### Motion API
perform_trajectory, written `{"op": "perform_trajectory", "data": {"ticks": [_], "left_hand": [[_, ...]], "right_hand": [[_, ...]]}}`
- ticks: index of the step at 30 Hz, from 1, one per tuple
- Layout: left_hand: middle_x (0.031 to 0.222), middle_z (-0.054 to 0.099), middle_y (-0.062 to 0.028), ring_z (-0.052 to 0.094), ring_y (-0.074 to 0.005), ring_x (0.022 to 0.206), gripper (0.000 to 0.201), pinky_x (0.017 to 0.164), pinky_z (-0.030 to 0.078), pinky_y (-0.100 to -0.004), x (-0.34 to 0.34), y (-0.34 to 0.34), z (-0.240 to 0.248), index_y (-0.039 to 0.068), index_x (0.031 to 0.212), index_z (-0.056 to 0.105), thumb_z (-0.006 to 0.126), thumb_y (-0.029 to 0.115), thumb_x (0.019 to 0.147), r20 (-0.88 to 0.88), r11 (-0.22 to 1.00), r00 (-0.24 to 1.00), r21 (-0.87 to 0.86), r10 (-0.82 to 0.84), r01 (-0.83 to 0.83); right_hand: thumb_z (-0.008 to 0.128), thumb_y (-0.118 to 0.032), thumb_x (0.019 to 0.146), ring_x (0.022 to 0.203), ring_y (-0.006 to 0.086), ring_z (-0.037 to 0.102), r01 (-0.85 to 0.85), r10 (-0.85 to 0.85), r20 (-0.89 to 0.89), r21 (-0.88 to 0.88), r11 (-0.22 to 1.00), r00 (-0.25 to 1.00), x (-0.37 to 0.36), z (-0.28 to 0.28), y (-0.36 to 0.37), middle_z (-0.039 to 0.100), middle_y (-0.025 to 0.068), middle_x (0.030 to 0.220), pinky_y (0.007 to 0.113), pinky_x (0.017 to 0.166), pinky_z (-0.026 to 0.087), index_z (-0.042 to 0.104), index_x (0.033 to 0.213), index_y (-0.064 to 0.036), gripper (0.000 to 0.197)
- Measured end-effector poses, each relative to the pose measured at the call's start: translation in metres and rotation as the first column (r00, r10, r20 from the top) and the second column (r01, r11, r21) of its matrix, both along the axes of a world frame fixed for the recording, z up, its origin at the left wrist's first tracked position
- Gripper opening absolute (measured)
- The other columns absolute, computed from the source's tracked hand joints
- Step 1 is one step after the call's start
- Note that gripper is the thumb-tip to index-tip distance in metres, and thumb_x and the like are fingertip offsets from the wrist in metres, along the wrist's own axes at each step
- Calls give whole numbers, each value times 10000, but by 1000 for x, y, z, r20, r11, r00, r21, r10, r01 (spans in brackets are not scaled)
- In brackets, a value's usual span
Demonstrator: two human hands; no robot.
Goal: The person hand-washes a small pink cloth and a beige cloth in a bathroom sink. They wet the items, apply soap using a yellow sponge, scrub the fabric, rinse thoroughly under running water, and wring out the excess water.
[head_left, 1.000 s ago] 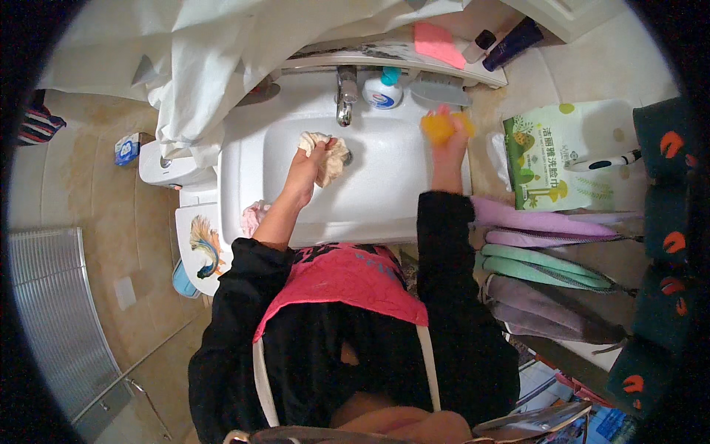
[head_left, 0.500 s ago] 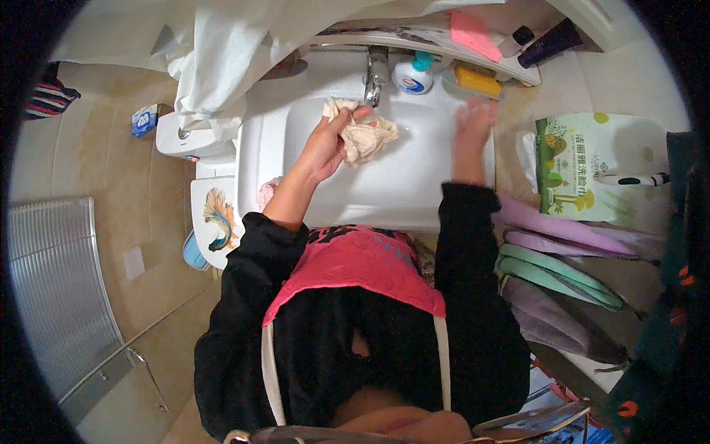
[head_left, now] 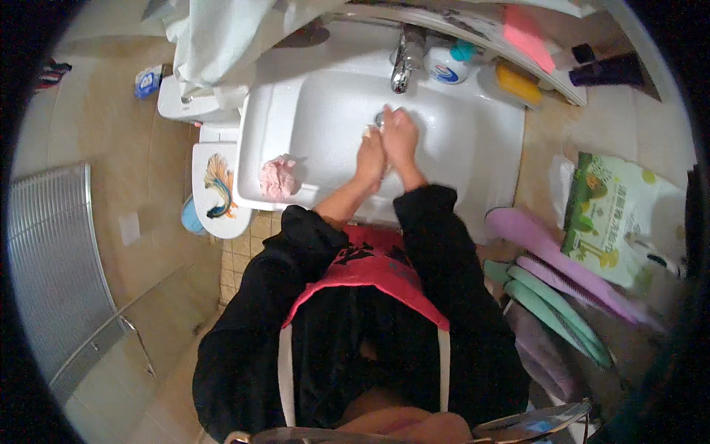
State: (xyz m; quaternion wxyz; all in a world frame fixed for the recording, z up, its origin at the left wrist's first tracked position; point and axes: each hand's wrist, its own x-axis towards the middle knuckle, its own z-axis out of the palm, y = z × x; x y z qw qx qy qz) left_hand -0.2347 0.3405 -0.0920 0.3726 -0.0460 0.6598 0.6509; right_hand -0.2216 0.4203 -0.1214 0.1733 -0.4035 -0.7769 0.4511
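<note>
Leaning over a white sink in black sleeves and a pink-red apron, with left hand and right hand touching each other above the basin, just beside the metal drain. Gripping a cream cloth in the left, fingers curled in and narrow, with only a small pale bit of cloth peeping out between the hands. Cannot tell whether to count the right as gripping it too or merely pressing on it, with fingers blurred and turned down. Beyond the hands, a chrome tap, then a white pump bottle with a teal top and, farther right, a yellow sponge. Past these, a pink sheet near a dark tube. At the near left corner of the sink, well apart from the hands, a crumpled pink cloth. Off to the right, a green-and-white package. Off to the left, a toilet with a colourful fish picture on the lid, and a small blue-and-white packet
</note>
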Motion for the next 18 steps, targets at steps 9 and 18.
{"op": "perform_trajectory", "data": {"ticks": [9, 18], "left_hand": [[907, 586, -83, 559, -169, 796, 328, 700, 466, -333, -24, -2, -44, 44, 982, 552, 376, 317, 931, 243, 956, 969, 292, -45, -29], [907, 610, -25, 568, -127, 833, 398, 743, 443, -248, -86, -40, 31, 28, 955, 614, 568, 412, 861, -78, 777, 793, 166, -604, 607]], "right_hand": [[469, -331, 918, 722, 230, 579, -17, 14, -17, -207, 978, 1000, -4, -22, 15, 617, 125, 778, 346, 683, 446, 592, 792, 9, 383], [533, -398, 889, 956, 167, 583, -437, 607, -81, -769, 467, 791, 42, 31, 59, 584, 82, 1067, 324, 835, 477, 487, 1190, 21, 517]]}}
